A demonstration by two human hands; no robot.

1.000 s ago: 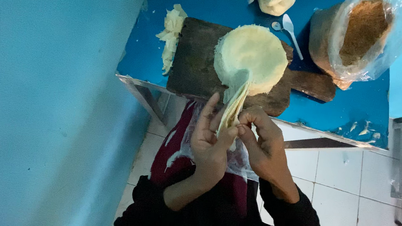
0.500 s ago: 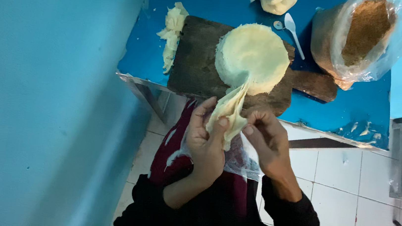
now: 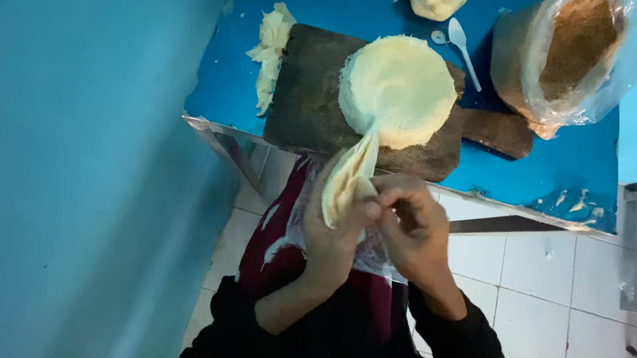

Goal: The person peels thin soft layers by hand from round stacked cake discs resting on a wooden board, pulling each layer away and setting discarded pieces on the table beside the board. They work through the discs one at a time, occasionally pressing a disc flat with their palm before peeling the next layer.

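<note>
**Hands peeling a thin sheet off a round stack**

The left hand [image 3: 338, 232] and the right hand [image 3: 412, 228] are pinching a thin pale sheet [image 3: 350, 178] that is hanging from the near edge of a round stack of sheets [image 3: 399, 89]. The stack is sitting on a dark wooden board [image 3: 313, 84]. Left of the board, pale scraps [image 3: 270, 52] are lying on the blue table [image 3: 565, 161]; right of it, a plastic bag of brown crumbs [image 3: 576, 52] is standing. Just beyond the board a white spoon [image 3: 462, 48] is resting.

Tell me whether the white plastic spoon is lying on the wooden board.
No: the white plastic spoon lies on the blue table, beside the wooden board.
</note>
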